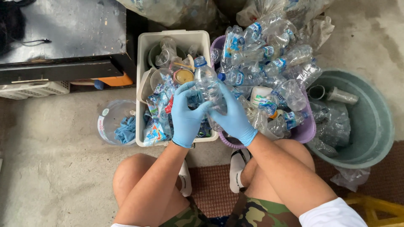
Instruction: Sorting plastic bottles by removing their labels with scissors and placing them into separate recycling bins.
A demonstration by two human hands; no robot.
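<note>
Both my hands wear blue gloves and hold one clear plastic bottle [207,82] with a blue cap, above the gap between two containers. My left hand [186,114] grips the bottle's lower left side, fingers curled at its label area. My right hand [234,114] wraps its lower right side. Below the left hand stands a white rectangular bin [145,46] with cups, lids and torn blue labels. Under the right hand is a purple basket [306,133] heaped with crushed clear bottles [269,54].
A green round tub [374,122] at the right holds stripped bottles. A clear round container [110,122] with blue caps sits left of the bin. A dark metal cabinet [67,38] is at the top left; filled plastic bags lie at the top. My knees are at the bottom.
</note>
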